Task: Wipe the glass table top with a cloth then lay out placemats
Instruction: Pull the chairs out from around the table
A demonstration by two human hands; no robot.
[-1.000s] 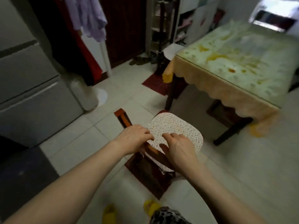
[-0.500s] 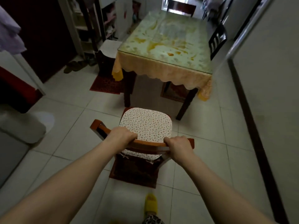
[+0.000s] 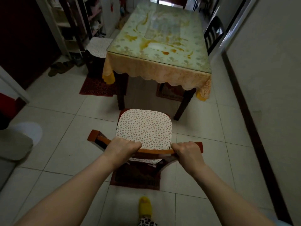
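A glass table top (image 3: pixel 162 38) over a yellow-green patterned tablecloth stands ahead, its orange scalloped edge facing me. In front of it is a wooden chair (image 3: pixel 156 150) with a speckled white seat cushion (image 3: pixel 144 126). My left hand (image 3: pixel 122 148) grips the left part of the chair's top rail. My right hand (image 3: pixel 187 151) grips the rail's right part. No cloth or placemat shows in view.
A second cushioned chair (image 3: pixel 99 46) stands at the table's left, a dark chair (image 3: pixel 213 33) at its right by the wall. Small red rugs (image 3: pixel 97 88) lie under chair places. Shoes (image 3: pixel 58 69) and shelves line the left. My yellow slipper (image 3: pixel 145 207) is below.
My view has swung from the left side round to face the table's end. The chair now stands square to the table, with both hands on its top rail.
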